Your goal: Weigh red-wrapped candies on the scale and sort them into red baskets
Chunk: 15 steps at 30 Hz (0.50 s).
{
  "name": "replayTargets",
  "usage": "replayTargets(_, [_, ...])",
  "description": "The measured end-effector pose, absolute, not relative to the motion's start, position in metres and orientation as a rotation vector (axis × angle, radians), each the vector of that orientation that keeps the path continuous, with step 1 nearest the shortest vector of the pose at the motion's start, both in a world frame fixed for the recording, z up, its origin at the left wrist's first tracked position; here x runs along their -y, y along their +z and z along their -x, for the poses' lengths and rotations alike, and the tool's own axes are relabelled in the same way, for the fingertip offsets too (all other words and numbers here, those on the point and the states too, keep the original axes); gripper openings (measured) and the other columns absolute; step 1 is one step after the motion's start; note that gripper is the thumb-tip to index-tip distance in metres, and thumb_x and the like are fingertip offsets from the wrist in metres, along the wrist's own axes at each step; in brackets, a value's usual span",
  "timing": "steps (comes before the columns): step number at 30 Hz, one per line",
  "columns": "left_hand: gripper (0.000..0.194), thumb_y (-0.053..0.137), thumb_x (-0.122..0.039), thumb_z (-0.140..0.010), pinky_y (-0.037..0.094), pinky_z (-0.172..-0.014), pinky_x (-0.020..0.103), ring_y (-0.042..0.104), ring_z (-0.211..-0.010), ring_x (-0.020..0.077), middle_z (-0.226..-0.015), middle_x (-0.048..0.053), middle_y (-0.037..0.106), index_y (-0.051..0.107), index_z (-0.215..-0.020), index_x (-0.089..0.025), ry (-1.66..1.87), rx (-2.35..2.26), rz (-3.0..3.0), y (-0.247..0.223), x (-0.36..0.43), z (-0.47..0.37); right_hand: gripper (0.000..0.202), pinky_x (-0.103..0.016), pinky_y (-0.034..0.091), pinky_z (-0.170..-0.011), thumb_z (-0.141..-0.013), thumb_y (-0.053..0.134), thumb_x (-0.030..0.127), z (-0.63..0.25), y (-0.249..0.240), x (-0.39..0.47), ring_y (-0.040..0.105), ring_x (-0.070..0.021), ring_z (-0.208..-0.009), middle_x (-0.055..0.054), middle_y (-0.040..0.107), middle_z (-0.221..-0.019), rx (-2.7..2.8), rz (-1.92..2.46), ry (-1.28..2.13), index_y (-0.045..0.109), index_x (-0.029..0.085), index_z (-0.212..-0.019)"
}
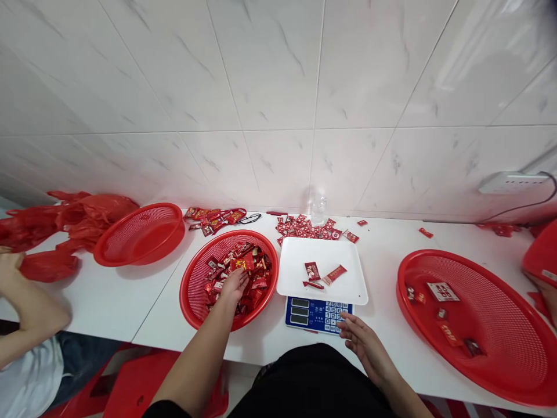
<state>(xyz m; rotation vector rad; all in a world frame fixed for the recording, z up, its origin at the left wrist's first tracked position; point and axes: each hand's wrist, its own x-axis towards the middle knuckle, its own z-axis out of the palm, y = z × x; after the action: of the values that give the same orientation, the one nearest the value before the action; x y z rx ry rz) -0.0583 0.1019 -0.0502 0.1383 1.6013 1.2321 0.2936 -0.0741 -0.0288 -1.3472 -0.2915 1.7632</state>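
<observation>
My left hand (pixel 235 283) reaches into a red basket (pixel 187 288) full of red-wrapped packets, its fingers touching a bright red packet (pixel 242 262) on the pile; whether they grip it is unclear. To the right, a white tray (pixel 322 250) lies on a blue scale (pixel 319 314) and bears three red packets (pixel 335 274). My right hand (pixel 360 338) hovers at the scale's right front corner, fingers apart and holding nothing.
Small red packets (pixel 304 227) lie scattered behind the tray. A large red basket (pixel 500 325) with several items stands right, a red basket (pixel 143 235) left. Red bags (pixel 91 215) and a person's arm (pixel 35 299) are at far left. Tiled wall behind.
</observation>
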Motion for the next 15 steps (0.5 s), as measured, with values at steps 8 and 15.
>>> replayTargets(8, [0.016,0.066,-0.011,-0.067,0.050,-0.068,0.022,0.059,-0.065,0.0094,-0.070,-0.003,0.059,0.054,-0.074,-0.018,1.375,-1.429,-0.408,-0.010,-0.091,0.027,0.038,-0.027,0.045,-0.067,-0.071,0.067,0.045,-0.292,-0.031,0.078,0.059,-0.0159,-0.077,-0.001,0.068,-0.089,0.279,1.363,1.755,0.062,0.026,-0.103])
replayTargets(15, [0.032,0.069,-0.022,-0.065,0.044,-0.086,0.035,0.058,-0.093,0.0223,-0.087,0.005,0.061,0.058,-0.094,-0.020,0.852,-1.472,-1.269,0.001,-0.091,-0.044,0.037,-0.026,0.045,-0.066,-0.069,0.068,0.046,-0.291,-0.028,0.079,0.060,-0.0151,-0.075,-0.001,0.068,-0.088,0.296,1.338,1.731,0.063,0.026,-0.099])
